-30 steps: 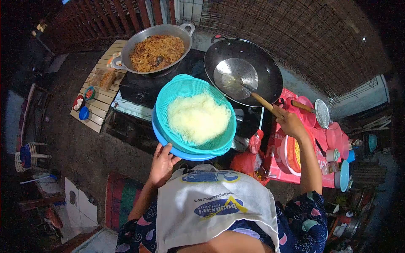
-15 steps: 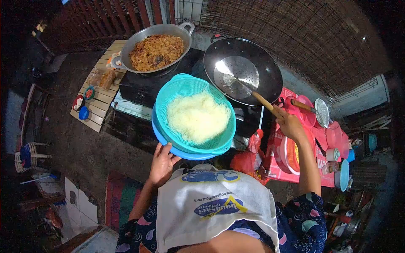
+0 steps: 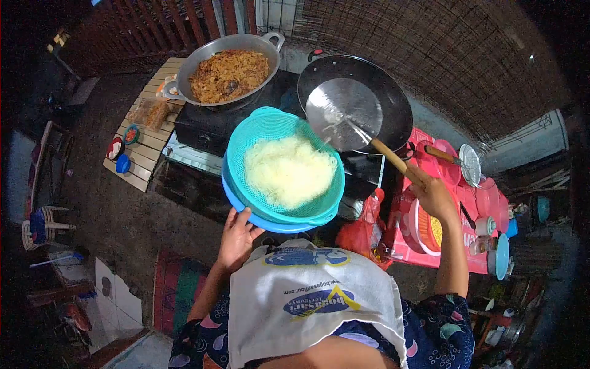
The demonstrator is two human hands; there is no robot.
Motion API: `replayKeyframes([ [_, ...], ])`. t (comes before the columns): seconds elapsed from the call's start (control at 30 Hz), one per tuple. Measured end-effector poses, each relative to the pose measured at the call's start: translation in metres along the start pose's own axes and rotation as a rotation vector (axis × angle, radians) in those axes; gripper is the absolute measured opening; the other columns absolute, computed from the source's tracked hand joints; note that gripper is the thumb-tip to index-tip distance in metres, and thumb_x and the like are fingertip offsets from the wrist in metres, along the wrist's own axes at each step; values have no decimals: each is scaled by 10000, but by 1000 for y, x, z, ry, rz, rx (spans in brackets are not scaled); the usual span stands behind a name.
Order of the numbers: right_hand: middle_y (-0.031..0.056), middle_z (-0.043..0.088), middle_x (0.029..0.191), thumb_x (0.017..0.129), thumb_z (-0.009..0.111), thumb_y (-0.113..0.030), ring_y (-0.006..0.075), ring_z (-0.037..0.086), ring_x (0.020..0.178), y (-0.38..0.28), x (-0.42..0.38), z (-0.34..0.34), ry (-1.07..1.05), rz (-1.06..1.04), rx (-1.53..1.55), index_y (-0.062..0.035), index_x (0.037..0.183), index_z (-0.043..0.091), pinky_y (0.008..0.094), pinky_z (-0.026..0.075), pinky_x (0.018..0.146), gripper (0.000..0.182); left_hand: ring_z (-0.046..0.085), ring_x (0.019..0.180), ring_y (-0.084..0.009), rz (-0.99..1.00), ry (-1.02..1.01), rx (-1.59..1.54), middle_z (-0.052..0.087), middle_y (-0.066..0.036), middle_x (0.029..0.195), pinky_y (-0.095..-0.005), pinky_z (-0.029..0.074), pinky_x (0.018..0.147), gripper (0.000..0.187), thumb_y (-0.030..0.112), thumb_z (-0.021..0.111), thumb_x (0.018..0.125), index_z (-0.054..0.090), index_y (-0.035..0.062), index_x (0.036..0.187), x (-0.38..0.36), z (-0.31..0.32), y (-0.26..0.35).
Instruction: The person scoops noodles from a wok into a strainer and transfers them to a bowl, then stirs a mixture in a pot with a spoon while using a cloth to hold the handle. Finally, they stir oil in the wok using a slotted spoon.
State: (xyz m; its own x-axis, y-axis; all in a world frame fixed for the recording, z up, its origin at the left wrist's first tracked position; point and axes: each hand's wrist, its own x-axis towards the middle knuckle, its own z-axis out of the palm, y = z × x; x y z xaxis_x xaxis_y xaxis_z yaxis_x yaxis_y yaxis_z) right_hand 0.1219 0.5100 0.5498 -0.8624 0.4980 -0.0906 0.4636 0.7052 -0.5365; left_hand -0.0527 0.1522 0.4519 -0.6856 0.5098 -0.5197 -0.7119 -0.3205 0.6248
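My left hand [image 3: 238, 238] grips the near rim of a blue basin [image 3: 232, 198], thumb up. A turquoise strainer [image 3: 241, 136] sits in that basin, holding a heap of pale thin noodles [image 3: 290, 171]. In my right hand [image 3: 435, 198] is the wooden handle of a wire skimmer [image 3: 388, 153]. The skimmer's blurred head is in the near-left part of a large dark wok [image 3: 390, 104], by the strainer's far edge. Shiny liquid or oil covers the wok's bottom.
A metal pan [image 3: 206, 49] of brown food stands at the back left, beside a slatted table [image 3: 136, 166] with small bowls. To the right, a red-covered table [image 3: 399, 237] bears an orange basket [image 3: 423, 224], pink containers and another skimmer [image 3: 442, 155]. A red bag [image 3: 362, 234] hangs nearby.
My right hand has moved slightly nearer and to the right with the skimmer, whose head has shifted nearer within the wok. My left hand and the basin have barely moved.
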Motion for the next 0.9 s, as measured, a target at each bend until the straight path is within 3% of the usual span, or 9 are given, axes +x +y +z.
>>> replayKeyframes([
  [0.13, 160, 609, 882, 755, 564, -26, 339, 597, 775, -40, -21, 4, 118, -154, -128, -188, 1194, 502, 407, 475, 649, 473, 508, 987, -180, 16, -30, 2, 476, -42, 1071, -351, 473, 794, 280, 151, 482, 874, 411, 104, 1141, 1, -1, -1],
  [0.2, 128, 580, 793, 759, 568, -40, 302, 585, 669, -61, -30, 12, 279, -163, -260, -215, 1166, 532, 385, 468, 578, 444, 507, 989, -181, 12, -29, 8, 474, -42, 1073, -353, 470, 800, 281, 152, 480, 875, 409, 103, 1142, -1, 2, 1],
  [0.23, 78, 532, 726, 741, 581, -42, 244, 546, 586, -62, -32, 18, 357, -262, -355, -251, 1111, 578, 345, 445, 503, 424, 507, 990, -182, 12, -30, 14, 472, -42, 1075, -356, 468, 807, 281, 153, 478, 876, 407, 103, 1143, -2, 5, 3],
  [0.37, 31, 525, 715, 700, 593, -37, 166, 510, 572, -71, -36, 20, 503, -406, -545, -287, 1051, 614, 292, 417, 459, 431, 504, 997, -181, -1, 7, 16, 467, -42, 1088, -359, 464, 823, 286, 155, 471, 879, 402, 99, 1151, -5, 7, 4],
  [0.5, 39, 527, 721, 702, 589, -32, 177, 519, 586, -68, -32, 19, 491, -456, -586, -279, 1052, 614, 301, 425, 469, 430, 509, 1014, -212, 9, -8, -8, 476, -60, 1093, -356, 498, 806, 259, 100, 457, 875, 399, 75, 1127, -4, 8, 6],
  [0.7, 63, 536, 750, 731, 569, -30, 222, 549, 629, -59, -23, 18, 374, -237, -449, -262, 1109, 578, 339, 452, 524, 443, 508, 1012, -207, -2, -3, 18, 477, -63, 1104, -368, 489, 815, 274, 106, 454, 878, 397, 79, 1145, 0, 1, 2],
  [0.77, 77, 539, 792, 747, 543, -13, 246, 571, 686, -49, -11, 9, 454, -88, -404, -271, 1164, 534, 368, 463, 568, 490, 506, 1014, -205, -7, -11, 2, 477, -64, 1108, -370, 487, 817, 287, 107, 456, 878, 395, 81, 1157, 0, 1, 0],
  [0.9, 82, 540, 827, 756, 528, -37, 263, 583, 745, -4, 27, -8, 558, -57, -489, -289, 1217, 479, 396, 472, 616, 527, 508, 972, -177, 6, -10, 47, 472, -38, 1092, -331, 467, 769, 309, 159, 479, 872, 402, 119, 1168, -1, 2, 0],
])
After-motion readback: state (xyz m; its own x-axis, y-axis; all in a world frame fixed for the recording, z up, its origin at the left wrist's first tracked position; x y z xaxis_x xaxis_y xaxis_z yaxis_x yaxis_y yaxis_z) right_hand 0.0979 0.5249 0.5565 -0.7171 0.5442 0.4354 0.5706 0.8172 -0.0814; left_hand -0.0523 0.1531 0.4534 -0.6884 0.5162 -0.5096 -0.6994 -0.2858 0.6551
